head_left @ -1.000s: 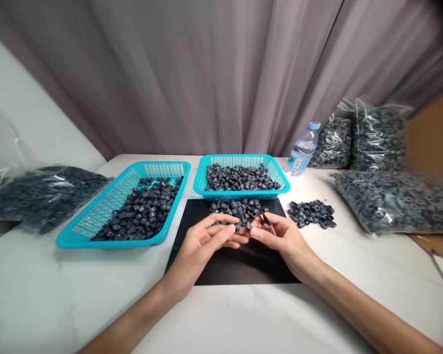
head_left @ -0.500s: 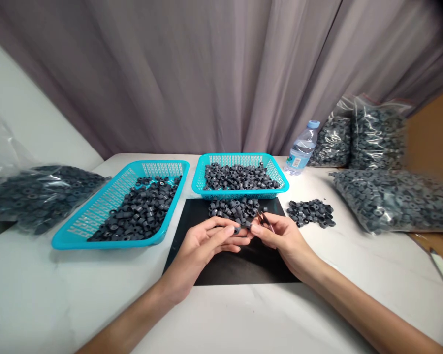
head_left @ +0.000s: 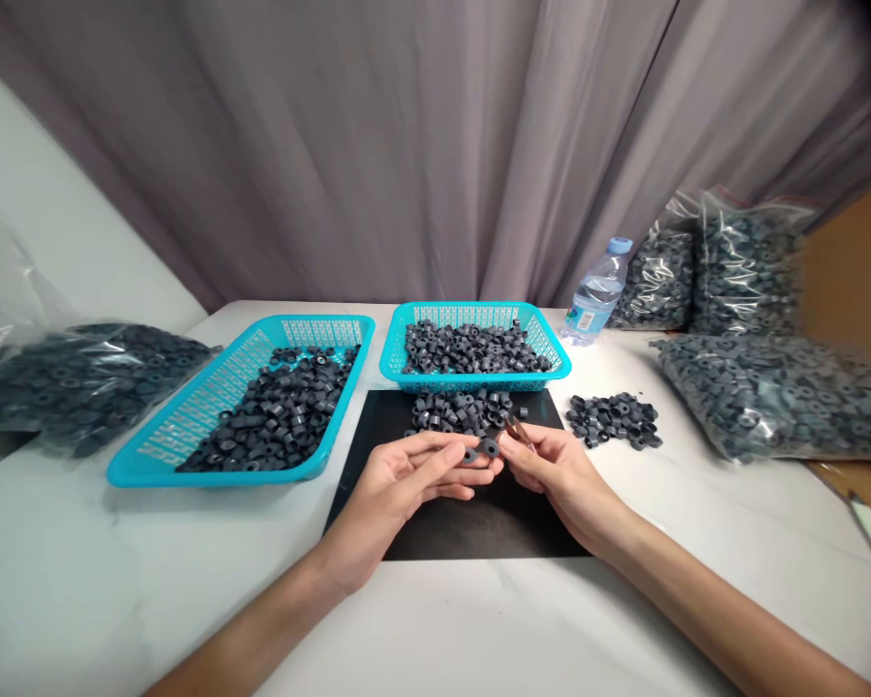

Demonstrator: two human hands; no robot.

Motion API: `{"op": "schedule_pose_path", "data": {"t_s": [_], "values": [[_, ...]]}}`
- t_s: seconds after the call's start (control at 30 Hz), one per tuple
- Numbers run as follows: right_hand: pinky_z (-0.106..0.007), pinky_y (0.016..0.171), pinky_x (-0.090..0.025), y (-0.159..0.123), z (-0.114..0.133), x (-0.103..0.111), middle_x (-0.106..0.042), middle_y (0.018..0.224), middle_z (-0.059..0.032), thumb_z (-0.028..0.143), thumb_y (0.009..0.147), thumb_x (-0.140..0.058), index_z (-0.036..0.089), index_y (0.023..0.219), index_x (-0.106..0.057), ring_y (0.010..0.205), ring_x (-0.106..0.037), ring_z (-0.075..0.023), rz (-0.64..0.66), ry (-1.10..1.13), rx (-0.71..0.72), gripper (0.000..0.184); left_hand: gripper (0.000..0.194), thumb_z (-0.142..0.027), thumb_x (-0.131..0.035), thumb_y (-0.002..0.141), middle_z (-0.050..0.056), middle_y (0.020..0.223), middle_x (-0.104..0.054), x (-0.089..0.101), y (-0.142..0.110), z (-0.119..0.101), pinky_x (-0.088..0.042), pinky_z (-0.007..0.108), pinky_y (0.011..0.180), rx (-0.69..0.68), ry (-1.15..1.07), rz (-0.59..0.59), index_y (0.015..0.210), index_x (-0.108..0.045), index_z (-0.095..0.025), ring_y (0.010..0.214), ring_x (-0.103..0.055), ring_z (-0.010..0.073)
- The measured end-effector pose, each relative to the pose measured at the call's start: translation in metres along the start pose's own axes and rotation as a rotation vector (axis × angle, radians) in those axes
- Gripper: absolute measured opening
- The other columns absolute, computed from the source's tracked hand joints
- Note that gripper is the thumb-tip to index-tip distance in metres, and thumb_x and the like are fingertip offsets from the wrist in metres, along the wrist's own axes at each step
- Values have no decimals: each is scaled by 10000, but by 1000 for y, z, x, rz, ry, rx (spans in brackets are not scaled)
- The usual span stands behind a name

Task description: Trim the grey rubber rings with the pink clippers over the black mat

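Over the black mat [head_left: 465, 532], my left hand [head_left: 413, 469] is closed with a small dark grey ring [head_left: 469, 454] between thumb and fingertips. A second ring [head_left: 488, 447], its hole facing me, sits between the two hands; which fingers bear it I cannot tell. My right hand [head_left: 552, 465] is closed around a dark two-pronged tool like tweezers [head_left: 521, 432], points up and to the left. Its thumb and fingertips are close to the second ring and the left fingers. Just beyond the hands lies a pile of grey rings [head_left: 457, 411] on the mat.
Two turquoise baskets hold grey rings: the left basket [head_left: 127, 474] and the back basket [head_left: 477, 383]. A loose heap of rings [head_left: 614, 419] lies right of the mat. Around stand a water bottle [head_left: 599, 290], a left bag [head_left: 108, 378] and a right bag [head_left: 784, 397] of rings.
The second ring between my hands has turned so its hole shows toward me. Both hands stay nearly in place; the whole view has shifted slightly.
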State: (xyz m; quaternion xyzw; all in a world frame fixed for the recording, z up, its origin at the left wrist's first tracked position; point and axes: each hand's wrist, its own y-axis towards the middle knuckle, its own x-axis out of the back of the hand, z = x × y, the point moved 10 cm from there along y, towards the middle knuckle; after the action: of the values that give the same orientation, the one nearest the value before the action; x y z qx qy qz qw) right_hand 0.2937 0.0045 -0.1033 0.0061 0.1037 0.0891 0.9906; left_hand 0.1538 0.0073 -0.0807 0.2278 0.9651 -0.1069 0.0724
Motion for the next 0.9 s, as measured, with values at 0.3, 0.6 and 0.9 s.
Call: {"op": "schedule_pose_path", "data": {"t_s": [0.3, 0.6, 0.9], "values": [[-286, 551, -206, -1, 1, -7, -516, 674, 25, 553, 893, -685, 171, 733, -660, 564, -253, -102, 54, -14, -23, 414, 338, -423, -646, 942, 133, 1018, -815, -3, 0, 3, -564, 343, 907, 19, 6, 24, 1090, -769, -145, 1032, -760, 278], [-288, 561, -223, -2, 3, -6, -480, 670, 27, 558, 897, -677, 178, 695, -603, 583, -276, -112, 44, -50, -14, 437, 370, -439, -616, 956, 144, 962, -819, -1, 0, 2, -574, 347, 889, 18, -48, 12, 1044, -788, -123, 1013, -765, 287], [-263, 616, -347, -3, 6, -9, -544, 676, 17, 519, 868, -726, 176, 737, -627, 647, -443, -125, 54, -191, 16, 381, 358, -438, -674, 917, 133, 971, -817, 0, 2, 11, -579, 336, 890, 47, 39, 31, 1052, -775, -122, 1010, -765, 278]]}}
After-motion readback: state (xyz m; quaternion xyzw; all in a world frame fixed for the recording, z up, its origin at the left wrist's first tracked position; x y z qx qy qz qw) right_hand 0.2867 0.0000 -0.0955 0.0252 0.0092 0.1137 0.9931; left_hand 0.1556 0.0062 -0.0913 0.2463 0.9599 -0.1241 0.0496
